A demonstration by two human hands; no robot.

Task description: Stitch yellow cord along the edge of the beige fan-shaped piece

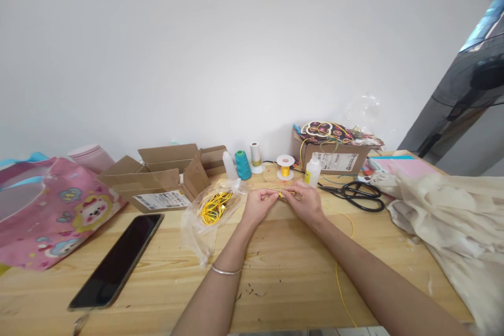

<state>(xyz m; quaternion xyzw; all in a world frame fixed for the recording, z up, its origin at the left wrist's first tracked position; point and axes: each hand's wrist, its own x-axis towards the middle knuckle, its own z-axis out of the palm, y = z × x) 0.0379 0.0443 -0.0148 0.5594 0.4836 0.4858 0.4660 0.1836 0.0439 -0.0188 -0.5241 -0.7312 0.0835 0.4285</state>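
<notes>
yellow cord [280,196] | thin, bunched | pinched between left hand [256,206] and right hand [306,202] | finer detail unclear

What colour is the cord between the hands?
The cord looks mostly yellow; it shows, though small, in the head view.

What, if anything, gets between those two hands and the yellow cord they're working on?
Nothing visible: the left hand and right hand both hold the yellow cord; the yellow-labelled bottle stands beyond the right hand.

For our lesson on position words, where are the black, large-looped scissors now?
In the head view, the scissors lie on the wooden table, right of the right hand, between the yellow-labelled plastic bottle and crumpled cream cloth.
</notes>
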